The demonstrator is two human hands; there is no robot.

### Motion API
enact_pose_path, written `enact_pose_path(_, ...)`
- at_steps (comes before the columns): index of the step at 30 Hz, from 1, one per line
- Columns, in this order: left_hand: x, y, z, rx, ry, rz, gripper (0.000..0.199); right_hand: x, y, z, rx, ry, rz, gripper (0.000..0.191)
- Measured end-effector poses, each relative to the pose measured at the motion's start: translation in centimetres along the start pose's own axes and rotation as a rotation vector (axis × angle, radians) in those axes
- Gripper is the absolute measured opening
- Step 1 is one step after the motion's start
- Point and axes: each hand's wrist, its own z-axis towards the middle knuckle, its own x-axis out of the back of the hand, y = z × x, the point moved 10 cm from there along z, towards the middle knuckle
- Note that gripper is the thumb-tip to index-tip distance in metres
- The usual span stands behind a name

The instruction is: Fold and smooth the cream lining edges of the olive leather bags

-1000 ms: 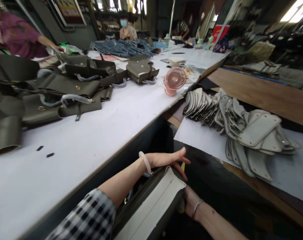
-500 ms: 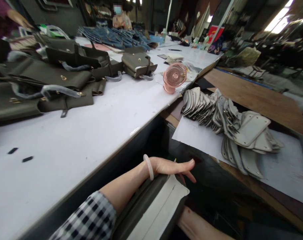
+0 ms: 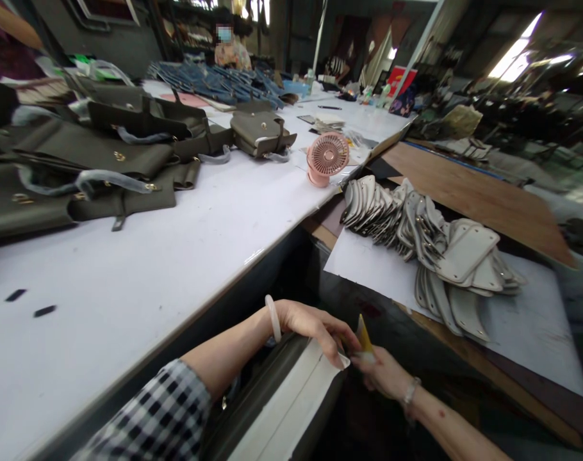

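A dark olive bag (image 3: 267,368) with a long white strip (image 3: 286,400) along its upper face lies below my left forearm. My left hand (image 3: 308,323), with a pale bangle at the wrist, curls over the far end of the bag, thumb at the corner of the white strip. Just right of that corner, my right hand (image 3: 380,371) is closed and slightly blurred. A thin yellow pointed piece (image 3: 364,334) sticks up from its fingers; I cannot tell its kind. The fingertips of both hands are close together and partly hidden.
Several olive bags (image 3: 94,150) lie on the white table (image 3: 142,282) at left. A pink fan (image 3: 328,155) stands near the table's edge. Stacked pale leather-like pieces (image 3: 469,253) rest on a lower board at right. Two small black strips (image 3: 45,311) lie at front left. People are in the background.
My right hand has come up from below the bag to its far end, with the yellow piece showing. My left hand's fingers, stretched out before, now bend down over the bag's end.
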Motion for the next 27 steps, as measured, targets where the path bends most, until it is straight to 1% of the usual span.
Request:
enact_pose_path(3,-0.1,-0.3,0.4,0.02,-0.003,-0.061,0.071,5.8,-0.4,-3.0,-0.009,0.081,-0.115,0.056)
enact_pose_path(4,-0.1,-0.3,0.4,0.025,0.002,-0.064,0.071,7.0,-0.6,-4.1,-0.043,0.065,-0.202,0.061)
enact_pose_path(5,0.0,-0.2,0.5,0.03,0.009,-0.066,0.071,7.2,-0.8,-5.2,-0.09,-0.013,-0.228,0.063)
enact_pose_path(6,0.0,-0.2,0.5,0.037,0.017,-0.069,0.071,6.7,-1.0,-6.2,-0.136,-0.104,-0.225,0.064)
enact_pose_path(8,0.0,-0.2,0.4,0.053,0.037,-0.085,0.072,4.7,-1.7,-7.8,-0.216,-0.274,-0.198,0.063)
enact_pose_path(10,-0.1,-0.1,0.3,0.061,0.054,-0.103,0.07,2.5,-2.9,-8.3,-0.215,-0.358,-0.217,0.055)
enact_pose_path(12,0.0,0.0,0.1,0.08,0.076,-0.085,0.074,0.7,-4.0,-7.8,-0.16,-0.385,-0.285,0.044)
enact_pose_path(15,0.4,0.0,-0.2,0.123,0.119,0.018,0.088,-0.8,-4.5,-6.7,-0.13,-0.414,-0.353,0.039)
enact_pose_path(18,0.8,0.1,-0.3,0.138,0.148,0.103,0.099,-1.1,-4.3,-6.0,-0.162,-0.438,-0.346,0.037)
enact_pose_path(22,0.9,0.1,-0.4,0.161,0.166,0.098,0.114,-1.2,-4.1,-5.8,-0.206,-0.453,-0.323,0.035)
enact_pose_path(24,0.9,0.1,-0.6,0.176,0.175,0.106,0.115,-1.3,-3.9,-5.8,-0.231,-0.462,-0.318,0.035)
enact_pose_path(27,1.0,0.2,-0.7,0.189,0.189,0.123,0.112,-1.4,-3.9,-5.8,-0.245,-0.463,-0.307,0.035)
